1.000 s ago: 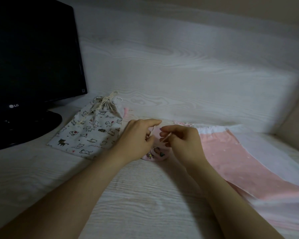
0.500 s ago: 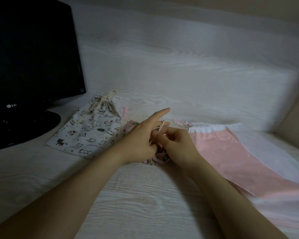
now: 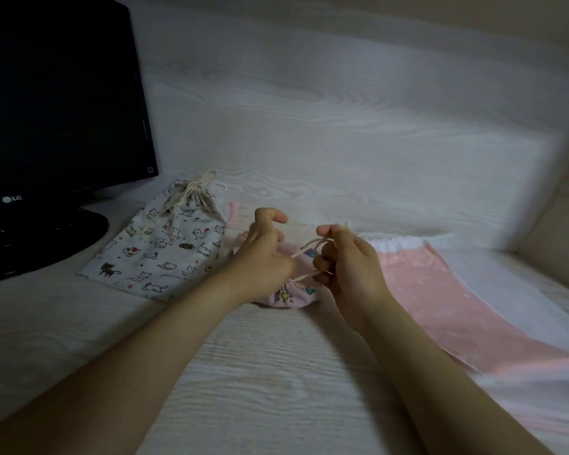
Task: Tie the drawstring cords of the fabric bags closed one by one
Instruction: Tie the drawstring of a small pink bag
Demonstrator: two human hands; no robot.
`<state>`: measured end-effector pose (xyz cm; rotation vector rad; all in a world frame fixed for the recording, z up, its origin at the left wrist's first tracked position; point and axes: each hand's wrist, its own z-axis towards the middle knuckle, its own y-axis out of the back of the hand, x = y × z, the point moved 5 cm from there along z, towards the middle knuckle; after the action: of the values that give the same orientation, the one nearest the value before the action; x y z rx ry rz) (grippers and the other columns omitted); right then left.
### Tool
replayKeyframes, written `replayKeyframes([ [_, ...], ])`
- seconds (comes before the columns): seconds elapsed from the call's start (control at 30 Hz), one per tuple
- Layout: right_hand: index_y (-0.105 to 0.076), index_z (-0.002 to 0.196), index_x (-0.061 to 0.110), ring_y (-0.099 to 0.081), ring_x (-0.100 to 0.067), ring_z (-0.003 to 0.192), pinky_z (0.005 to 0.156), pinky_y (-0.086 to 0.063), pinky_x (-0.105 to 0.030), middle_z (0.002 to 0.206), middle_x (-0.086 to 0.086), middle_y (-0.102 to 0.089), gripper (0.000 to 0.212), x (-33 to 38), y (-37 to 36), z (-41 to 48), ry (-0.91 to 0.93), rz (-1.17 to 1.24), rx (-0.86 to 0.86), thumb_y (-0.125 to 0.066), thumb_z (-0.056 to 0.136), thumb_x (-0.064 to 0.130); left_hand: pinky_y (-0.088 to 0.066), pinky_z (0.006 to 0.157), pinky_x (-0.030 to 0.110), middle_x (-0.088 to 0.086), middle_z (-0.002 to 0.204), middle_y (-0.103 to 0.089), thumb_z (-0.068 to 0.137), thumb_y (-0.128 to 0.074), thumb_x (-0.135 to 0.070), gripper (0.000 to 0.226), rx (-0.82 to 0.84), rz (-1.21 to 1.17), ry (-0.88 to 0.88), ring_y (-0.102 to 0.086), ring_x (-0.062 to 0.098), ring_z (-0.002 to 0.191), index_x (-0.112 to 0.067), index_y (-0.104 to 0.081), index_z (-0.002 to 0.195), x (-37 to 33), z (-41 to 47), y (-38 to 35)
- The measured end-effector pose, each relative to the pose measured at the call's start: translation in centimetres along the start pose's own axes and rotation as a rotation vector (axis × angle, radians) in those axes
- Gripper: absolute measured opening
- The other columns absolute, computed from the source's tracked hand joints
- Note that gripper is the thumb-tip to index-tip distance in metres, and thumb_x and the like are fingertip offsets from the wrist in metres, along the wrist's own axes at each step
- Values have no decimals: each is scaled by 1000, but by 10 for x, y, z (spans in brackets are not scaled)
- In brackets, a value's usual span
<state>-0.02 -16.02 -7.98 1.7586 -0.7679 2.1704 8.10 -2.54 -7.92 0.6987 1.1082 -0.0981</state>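
Step, likely: cinching knot | small pink printed fabric bag (image 3: 289, 295) lies on desk, 6 o'clock of the hands | left hand (image 3: 263, 254) and right hand (image 3: 349, 261) each clamp thin cream drawstring cord (image 3: 304, 252) | pull evenly toward 9 and 3, seat knot at gathered mouth.

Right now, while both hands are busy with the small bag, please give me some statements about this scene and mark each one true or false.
1. The cat-print bag lies next to the monitor, with its top gathered shut. True.
2. The right hand rests flat on the pink cloth. False: it pinches the cord of the small pink bag.
3. The left hand holds the same cord. True.
4. The monitor screen is lit. False: it is dark.
5. The small pink bag sits on top of the cat-print bag. False: it lies on the table beside it.
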Motion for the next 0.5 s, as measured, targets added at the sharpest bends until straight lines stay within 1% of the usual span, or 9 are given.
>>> replayKeyframes([
  [0.07,-68,100,12,-41,-12,52,50,-32,-26,56,5,-39,26,-1,2,1,17,-7,-19,-46,108,23,-60,79,34,-3,125,-61,91,-54,-6,40,2,60,-5,-69,20,103,-30,-64,122,0,-1,3],
  [0.1,-68,102,11,-40,-12,51,51,-32,-28,57,4,-38,26,-1,3,1,26,-8,-36,-46,108,23,-62,84,39,1,114,-72,88,-51,-9,37,38,33,1,-73,21,97,-30,-77,105,1,-1,2],
  [0.17,-70,104,8,-39,-13,51,54,-34,-31,55,4,-40,25,-3,7,4,17,-22,-70,-46,107,15,-61,91,42,6,89,-79,81,-48,-6,37,90,-46,30,-74,23,88,-25,-77,70,1,-2,0],
  [0.2,-70,105,5,-39,-14,51,55,-35,-32,55,2,-42,24,-5,8,5,-5,-29,-79,-47,106,12,-59,88,39,5,82,-77,83,-48,0,38,97,-97,38,-71,21,85,-21,-72,63,-1,-3,-1],
  [0.27,-71,101,2,-40,-15,52,55,-35,-32,60,-3,-43,20,-9,10,7,-74,-28,-88,-51,103,7,-54,79,32,8,80,-74,88,-44,6,33,110,-223,46,-67,18,80,-10,-63,68,-6,-4,0],
  [0.33,-64,95,2,-41,-17,52,52,-36,-31,64,-5,-42,13,-14,13,8,-136,-22,-116,-52,100,3,-54,73,29,13,80,-73,95,-41,-1,28,133,-312,63,-67,21,77,-8,-59,75,-9,-6,2],
  [0.4,-51,107,8,-44,-16,50,49,-39,-30,70,-7,-44,12,-13,15,8,-132,-42,-167,-52,97,2,-57,67,28,16,81,-72,102,-41,-6,29,120,-338,94,-68,26,75,-7,-59,79,-6,-5,4],
  [0.47,-46,115,16,-46,-14,47,48,-40,-29,71,-4,-50,26,-5,18,6,-47,-147,-162,-60,95,6,-60,74,31,15,84,-74,106,-44,-9,30,86,-273,82,-71,27,80,-6,-63,83,-4,-4,7],
  [0.5,-52,112,16,-46,-13,46,47,-39,-28,66,0,-53,23,2,14,2,8,-230,-112,-64,94,9,-59,82,34,11,86,-76,107,-47,-13,31,70,-198,53,-72,26,84,-7,-67,84,-4,-3,8],
])
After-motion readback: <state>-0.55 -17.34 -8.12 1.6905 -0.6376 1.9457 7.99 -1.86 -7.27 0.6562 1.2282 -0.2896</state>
